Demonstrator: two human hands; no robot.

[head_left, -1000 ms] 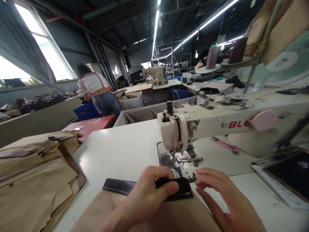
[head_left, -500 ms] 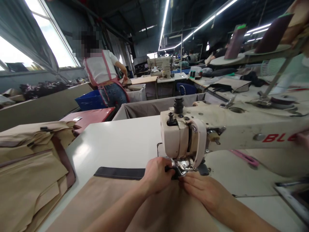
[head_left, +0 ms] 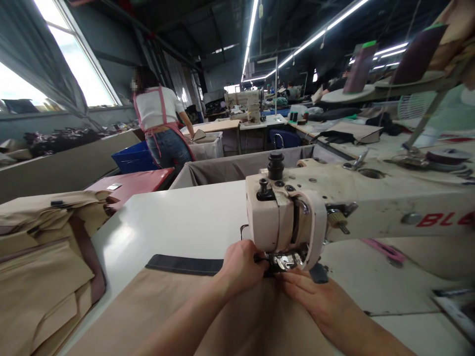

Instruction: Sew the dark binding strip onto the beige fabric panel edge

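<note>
A cream sewing machine (head_left: 334, 202) stands on the white table (head_left: 185, 222). A tan fabric panel (head_left: 156, 316) with a dark strap (head_left: 185, 264) along its far edge lies in front of me. My left hand (head_left: 241, 267) is closed, pinching the dark strap right at the presser foot (head_left: 284, 260). My right hand (head_left: 311, 296) lies flat on the fabric just right of the foot, fingers stretched toward the needle.
A stack of tan fabric pieces (head_left: 40, 267) sits at the left. A pink tool (head_left: 384, 249) lies behind the machine. Further back, a person in a pink apron (head_left: 161, 126) stands near a blue bin (head_left: 133, 158); grey fabric bins and other machines stand beyond.
Both hands have pushed the strap end forward from the near table up under the presser foot. My view moved closer to the machine head. The person at the back straightened up.
</note>
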